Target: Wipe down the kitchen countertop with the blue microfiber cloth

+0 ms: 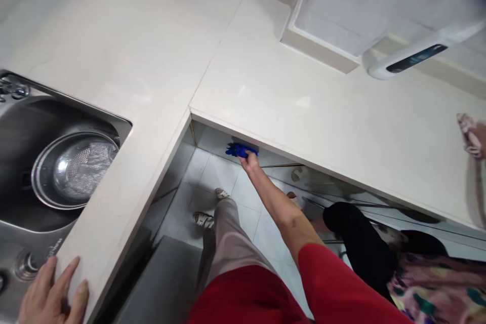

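So the right hand (249, 161) has a blue cloth (238, 150) bunched up in its fingers, gripped pretty snugly, with the loose end poking out past the fingertips. The cloth's down below the front edge of the counter (152, 50), near the inside corner where the two stretches meet, right by the grey cabinet front (212, 137). Can't really tell if it's pressed on the cabinet or just close to it. That arm's in a red sleeve, reaching down past the counter's edge.

Left hand (53, 293) isn't gripping anything, just fingers spread out on the strip of counter between the sink (23, 134) and the front edge. In the sink there's a shiny metal bowl (51, 174), sitting close to the side nearest that edge. The tap (17, 87) is by the sink's far corner.

Below, the person's shoes (222, 193) are on pale floor tiles (246, 187). Over on the right there's someone else in a flowery top (436, 283), and a hand (479, 136) with a patterned cloth (466, 129) on the counter near its far right end. A white appliance (375, 67) hangs over the counter's back edge.
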Tool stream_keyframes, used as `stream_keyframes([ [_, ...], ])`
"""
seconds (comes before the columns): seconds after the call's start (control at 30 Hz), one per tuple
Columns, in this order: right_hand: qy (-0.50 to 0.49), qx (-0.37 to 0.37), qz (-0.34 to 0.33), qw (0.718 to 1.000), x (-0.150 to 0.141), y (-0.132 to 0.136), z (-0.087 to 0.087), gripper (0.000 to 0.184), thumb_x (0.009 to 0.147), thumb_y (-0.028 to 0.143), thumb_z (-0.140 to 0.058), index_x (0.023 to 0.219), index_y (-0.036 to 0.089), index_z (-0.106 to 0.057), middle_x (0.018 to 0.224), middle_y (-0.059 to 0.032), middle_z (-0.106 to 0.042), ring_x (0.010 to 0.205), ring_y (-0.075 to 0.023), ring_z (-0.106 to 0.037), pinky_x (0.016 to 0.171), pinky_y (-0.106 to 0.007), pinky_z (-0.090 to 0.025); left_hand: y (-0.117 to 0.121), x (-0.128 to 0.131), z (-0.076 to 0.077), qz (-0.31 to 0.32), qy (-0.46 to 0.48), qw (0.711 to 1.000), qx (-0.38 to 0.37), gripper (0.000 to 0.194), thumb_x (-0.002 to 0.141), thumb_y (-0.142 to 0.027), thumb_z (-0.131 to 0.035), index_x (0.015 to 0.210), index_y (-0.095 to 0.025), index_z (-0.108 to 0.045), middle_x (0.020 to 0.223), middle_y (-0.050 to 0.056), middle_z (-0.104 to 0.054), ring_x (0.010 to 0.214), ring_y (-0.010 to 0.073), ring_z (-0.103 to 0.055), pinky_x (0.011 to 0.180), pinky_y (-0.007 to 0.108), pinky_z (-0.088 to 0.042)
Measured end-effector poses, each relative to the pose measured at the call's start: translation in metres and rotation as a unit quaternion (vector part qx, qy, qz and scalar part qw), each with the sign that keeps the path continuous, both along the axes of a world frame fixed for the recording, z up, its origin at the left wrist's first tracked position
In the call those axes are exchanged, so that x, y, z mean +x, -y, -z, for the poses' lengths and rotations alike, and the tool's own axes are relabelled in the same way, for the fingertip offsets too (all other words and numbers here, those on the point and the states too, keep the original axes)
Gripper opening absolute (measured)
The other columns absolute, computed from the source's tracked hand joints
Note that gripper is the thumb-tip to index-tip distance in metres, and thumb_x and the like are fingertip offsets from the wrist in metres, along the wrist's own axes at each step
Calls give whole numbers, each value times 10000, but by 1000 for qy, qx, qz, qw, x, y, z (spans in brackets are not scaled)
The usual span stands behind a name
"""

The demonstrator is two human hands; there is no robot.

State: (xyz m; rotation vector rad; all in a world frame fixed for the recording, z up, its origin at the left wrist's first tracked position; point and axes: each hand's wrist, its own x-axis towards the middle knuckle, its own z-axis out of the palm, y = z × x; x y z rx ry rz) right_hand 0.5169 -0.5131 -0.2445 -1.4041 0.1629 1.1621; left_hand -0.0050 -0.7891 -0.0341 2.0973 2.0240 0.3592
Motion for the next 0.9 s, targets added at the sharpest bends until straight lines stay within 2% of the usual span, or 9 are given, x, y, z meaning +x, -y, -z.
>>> stream_keyframes([
  [0.17,-25,-69,-36,997,-48,-30,29,145,765,49,-598,801,182,-549,638,44,-603,631,-131,-604,606,-293,-578,5,-14,8,-5,-26,1000,-12,717,890,-379,-450,1565,-441,-217,1688,-72,-122,1476,404,-305,1212,682,-317],
  [0.27,-24,-104,-54,993,-59,-38,33,85,850,153,-652,820,161,-574,648,56,-575,598,-99,-571,600,-260,-552,7,-18,12,-16,-27,999,-27,687,894,-394,-438,1543,-491,-233,1684,-112,-118,1478,387,-310,1223,657,-317],
  [0.33,-21,-116,-69,991,-59,-39,30,125,890,232,-663,831,155,-585,669,57,-569,597,-87,-564,604,-247,-541,7,-18,13,-31,-14,999,-29,655,886,-406,-445,1527,-445,-313,1682,-79,-158,1464,393,-337,1218,654,-329],
  [0.43,-23,-110,-98,989,-56,-34,16,100,856,179,-645,792,162,-569,656,46,-579,601,-105,-571,611,-272,-550,6,-13,12,-37,-3,999,-13,647,866,-415,-473,1507,-352,-401,1672,1,-215,1453,406,-352,1206,673,-333],
  [0.53,-31,-78,-127,988,-54,-26,-3,136,730,58,-598,740,181,-539,627,31,-603,605,-138,-588,628,-324,-573,5,-11,11,-26,-3,1000,-8,668,872,-409,-451,1530,-338,-364,1682,1,-182,1464,411,-327,1214,666,-314],
  [0.63,-36,-26,-150,988,-48,-18,-25,204,651,18,-576,726,197,-513,645,32,-630,626,-151,-614,674,-353,-589,4,-12,13,5,-20,1000,6,683,879,-399,-420,1548,-303,-318,1694,1,-136,1468,429,-305,1223,640,-297],
  [0.73,-29,22,-162,986,-32,-6,-50,226,631,19,-589,736,205,-514,684,26,-661,667,-164,-642,711,-368,-596,2,-8,11,10,-23,1000,17,671,890,-400,-414,1542,-264,-334,1693,25,-144,1474,424,-299,1228,622,-289],
  [0.9,17,76,-152,985,9,23,-99,213,682,43,-606,846,178,-620,760,-21,-714,713,-191,-670,703,-381,-602,1,11,0,-43,17,999,28,604,913,-396,-402,1481,-197,-455,1666,72,-238,1471,396,-321,1229,597,-281],
])
